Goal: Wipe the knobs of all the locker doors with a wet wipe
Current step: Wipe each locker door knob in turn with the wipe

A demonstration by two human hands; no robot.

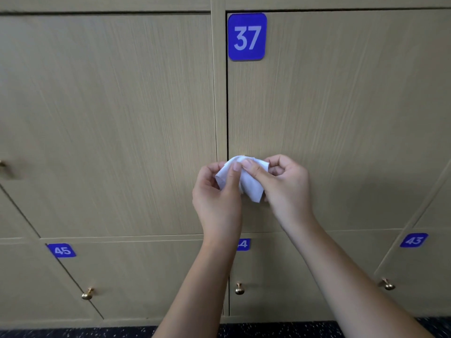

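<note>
While both hands met before locker door 37 (341, 106), the left hand (216, 191) and right hand (284, 184) each pinched the white wet wipe (249, 184), bunched at the door's left edge, hiding any knob there.

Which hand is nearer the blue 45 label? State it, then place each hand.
Left. The left hand is up and right of the 45 label; the right hand is farther right, beyond the wet wipe.

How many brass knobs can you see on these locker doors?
4: one at the far left edge, one under label 45, one bottom centre, one under label 43. Door 37's knob is probably hidden behind the wet wipe.
</note>
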